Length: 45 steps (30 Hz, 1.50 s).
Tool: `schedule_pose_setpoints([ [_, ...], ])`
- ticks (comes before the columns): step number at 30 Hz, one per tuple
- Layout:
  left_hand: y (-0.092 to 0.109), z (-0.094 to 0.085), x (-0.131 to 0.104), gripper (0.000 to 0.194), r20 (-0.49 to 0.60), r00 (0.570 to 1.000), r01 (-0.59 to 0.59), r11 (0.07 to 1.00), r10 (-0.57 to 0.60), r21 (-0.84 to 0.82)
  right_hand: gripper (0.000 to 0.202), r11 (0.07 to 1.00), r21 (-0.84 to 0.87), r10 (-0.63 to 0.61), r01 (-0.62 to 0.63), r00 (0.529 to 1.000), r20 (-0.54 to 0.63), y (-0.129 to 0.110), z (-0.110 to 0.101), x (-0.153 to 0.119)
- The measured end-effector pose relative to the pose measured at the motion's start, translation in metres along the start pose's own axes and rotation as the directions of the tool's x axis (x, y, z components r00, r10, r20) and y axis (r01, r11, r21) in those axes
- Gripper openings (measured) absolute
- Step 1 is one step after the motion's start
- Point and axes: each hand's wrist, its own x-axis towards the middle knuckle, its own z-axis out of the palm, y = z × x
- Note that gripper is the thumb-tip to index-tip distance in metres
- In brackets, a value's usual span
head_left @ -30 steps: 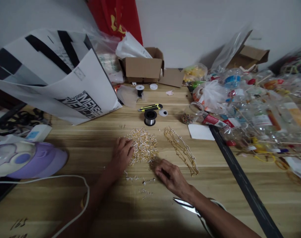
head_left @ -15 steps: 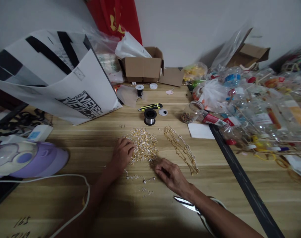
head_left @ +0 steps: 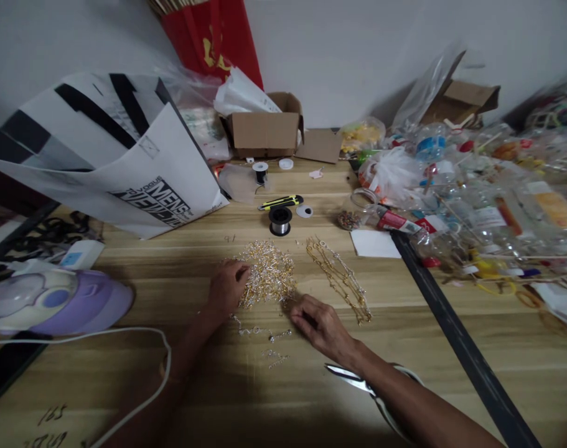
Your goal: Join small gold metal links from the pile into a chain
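A heap of small gold and silver jewelry pieces lies on the wooden table. At the heap's left edge is my left hand, its fingers curled together; whatever they hold is hidden. My right hand rests by the lower right edge, thumb and fingertips pinched, and anything between them is too small to name. Just below the heap, a silver chain with beads lies across the wood, with short chain bits nearer me. Scissors lie partly under my right forearm.
Gold and silver chains lie right of the heap. Behind it are a wire spool, a yellow-black utility knife and a jar of beads. Plastic bottles crowd the right; a purple-white appliance and white cable are left.
My left fingers have drawn closer together at the heap's edge. My right hand keeps nearly the same place and pinch. The view has shifted slightly.
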Motion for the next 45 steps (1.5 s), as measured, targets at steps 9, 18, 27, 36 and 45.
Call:
schedule_pose_setpoints([
  [9,0.004,0.000,0.016,0.013,0.095,0.987,-0.144,0.978,0.130,0.152,0.013,1.000,-0.011,-0.002,0.002,1.000,0.008,0.003,0.001,-0.001],
  [18,0.006,0.000,0.021,0.013,0.104,0.984,-0.151,0.986,0.142,0.076,0.013,1.000,-0.005,-0.002,0.002,1.000,0.000,0.004,0.001,-0.002],
  [27,0.015,-0.008,0.007,0.011,0.079,0.993,0.104,0.952,-0.085,-0.289,0.013,1.000,-0.005,-0.029,0.029,0.999,-0.015,0.005,0.002,-0.001],
  [36,0.026,-0.005,-0.007,0.007,0.085,0.996,0.058,0.929,-0.029,-0.365,0.013,1.000,-0.001,-0.011,0.011,1.000,-0.015,0.003,0.000,-0.001],
  [45,0.025,0.001,-0.012,0.011,0.046,0.997,-0.035,0.934,0.054,-0.355,0.014,1.000,-0.015,-0.003,0.003,1.000,-0.009,0.004,0.001,0.000],
])
